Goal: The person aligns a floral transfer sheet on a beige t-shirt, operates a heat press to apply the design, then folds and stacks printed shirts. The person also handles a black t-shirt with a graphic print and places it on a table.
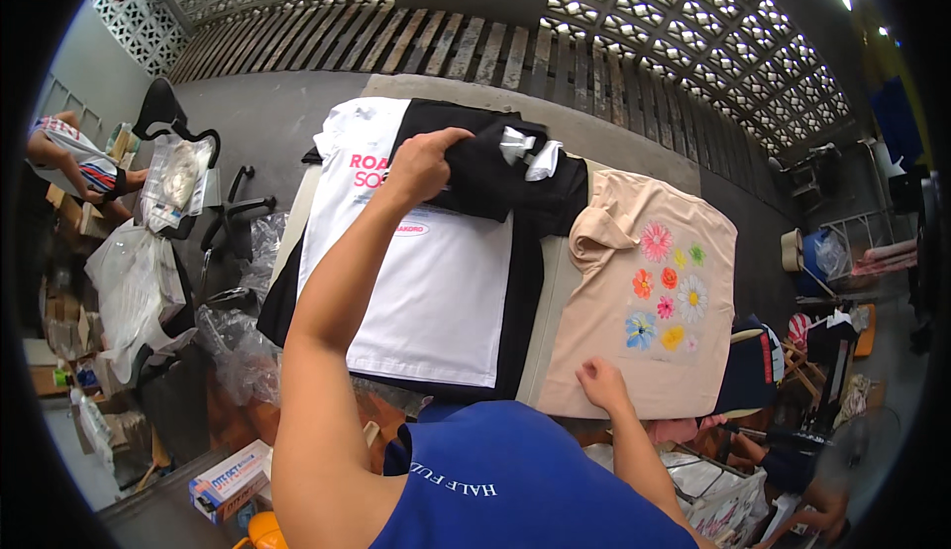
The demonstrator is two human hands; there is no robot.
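My left hand [426, 165] grips a folded black T-shirt [475, 177] over a white T-shirt [416, 301] with pink lettering. More black fabric lies beneath the white shirt. White tag-like pieces [540, 158] show on the raised black cloth. My right hand [601, 385] rests with curled fingers on a peach T-shirt [584, 341] printed with colourful flowers; whether it pinches the fabric is unclear. The peach shirt's upper left sleeve is bunched up.
The shirts lie on a pale table [386, 86]. Left are a person [64, 158], an office chair [158, 108] and plastic bags [238, 351]. A box [228, 480] sits lower left. Another person [812, 499] is lower right, near a fan [862, 450]. A slatted wooden barrier runs behind.
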